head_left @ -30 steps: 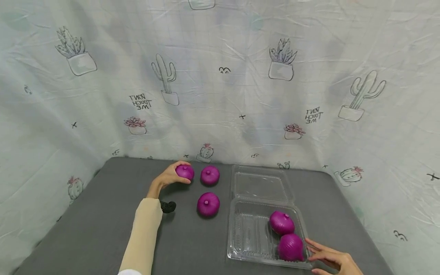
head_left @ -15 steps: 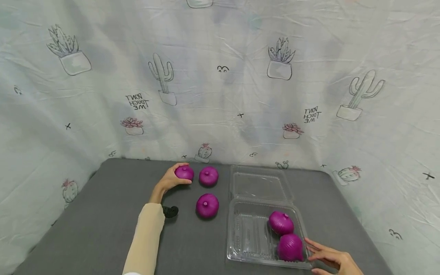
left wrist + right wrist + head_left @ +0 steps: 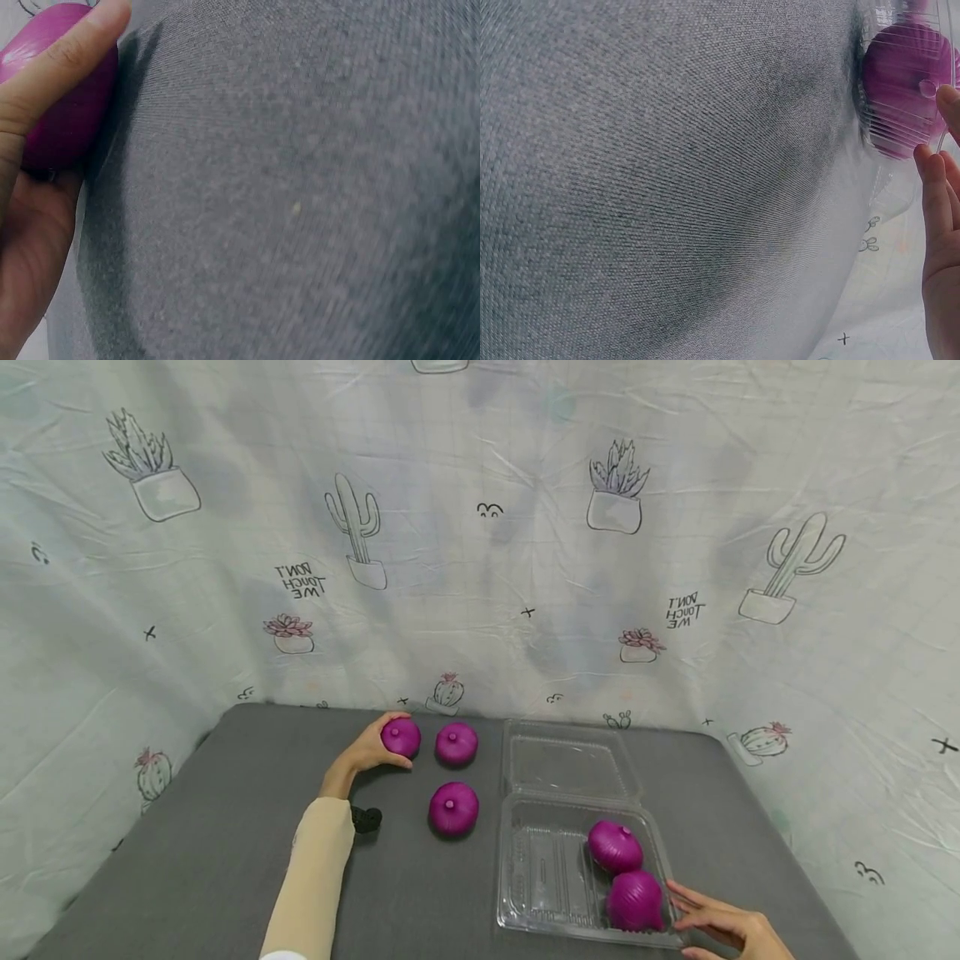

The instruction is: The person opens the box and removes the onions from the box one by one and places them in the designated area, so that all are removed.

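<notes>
My left hand [image 3: 369, 749] curls its thumb and fingers round a purple onion [image 3: 401, 737] at the back left of the table. In the left wrist view, the thumb [image 3: 64, 64] lies across this onion's side, close to the grey surface. At the front right, my right hand [image 3: 731, 927] touches the edge of a clear plastic clamshell box [image 3: 517, 910] with nearly straight fingers. Two purple onions, a rear one [image 3: 615, 847] and a front one [image 3: 635, 901], lie against each other in the box's right half. The front one shows through the clear wall in the right wrist view.
Two more onions stand on the grey table [image 3: 420, 893], one at the back [image 3: 457, 744] and one nearer [image 3: 453, 809]. The box's lid [image 3: 570, 764] lies folded back behind it. A small black object [image 3: 367, 819] shows beside the left sleeve. A printed curtain [image 3: 450, 568] encloses the table.
The onion in my left hand has tipped slightly, its stem now turned more toward the camera. My left thumb has shifted a little nearer. The right hand and the box have stayed put.
</notes>
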`<action>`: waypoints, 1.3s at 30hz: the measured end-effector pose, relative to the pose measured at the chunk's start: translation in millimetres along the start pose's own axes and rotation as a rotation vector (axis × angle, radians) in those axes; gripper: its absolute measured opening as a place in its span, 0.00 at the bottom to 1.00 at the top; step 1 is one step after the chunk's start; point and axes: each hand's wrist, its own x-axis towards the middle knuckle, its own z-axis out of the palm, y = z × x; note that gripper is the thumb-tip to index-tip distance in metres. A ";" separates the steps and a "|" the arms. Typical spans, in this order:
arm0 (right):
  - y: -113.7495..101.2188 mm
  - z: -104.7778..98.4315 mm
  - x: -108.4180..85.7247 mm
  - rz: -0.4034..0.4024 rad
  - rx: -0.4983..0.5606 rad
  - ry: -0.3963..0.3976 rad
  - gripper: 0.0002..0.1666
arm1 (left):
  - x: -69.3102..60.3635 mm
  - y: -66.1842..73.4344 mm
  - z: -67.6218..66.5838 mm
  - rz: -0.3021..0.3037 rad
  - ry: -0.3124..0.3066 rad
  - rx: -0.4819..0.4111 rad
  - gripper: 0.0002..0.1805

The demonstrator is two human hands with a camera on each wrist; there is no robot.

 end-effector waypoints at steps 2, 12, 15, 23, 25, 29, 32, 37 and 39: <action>0.5 0.3 -0.3 -0.006 0.017 -0.004 0.25 | 0.0 0.1 1.1 -0.004 0.012 -0.010 0.50; 0.3 1.5 1.0 -0.027 -0.013 0.004 0.25 | -1.4 11.3 1.6 -0.037 0.008 0.057 0.55; -0.3 2.0 1.3 -0.019 -0.023 0.005 0.24 | -2.6 15.0 -0.1 -0.035 -0.002 0.069 0.55; 0.2 0.2 0.9 -0.024 -0.003 -0.005 0.25 | -1.3 12.3 -2.7 -0.028 -0.022 0.123 0.55; 0.4 -0.6 0.9 -0.027 -0.005 -0.005 0.25 | -0.7 12.4 -3.0 -0.019 -0.020 0.134 0.55; 0.3 -0.6 0.7 -0.022 -0.011 -0.007 0.25 | -1.8 14.1 -3.9 -0.028 -0.023 0.137 0.57; 0.3 0.0 0.7 -0.019 -0.011 -0.006 0.25 | -4.3 14.0 -4.8 -0.037 -0.030 0.131 0.57; -0.4 0.8 0.7 -0.009 -0.016 -0.004 0.24 | -8.7 12.0 -7.4 -0.015 -0.031 0.109 0.57; -0.5 1.0 0.4 -0.009 -0.011 -0.006 0.24 | -10.4 11.1 -8.6 0.000 -0.035 0.097 0.56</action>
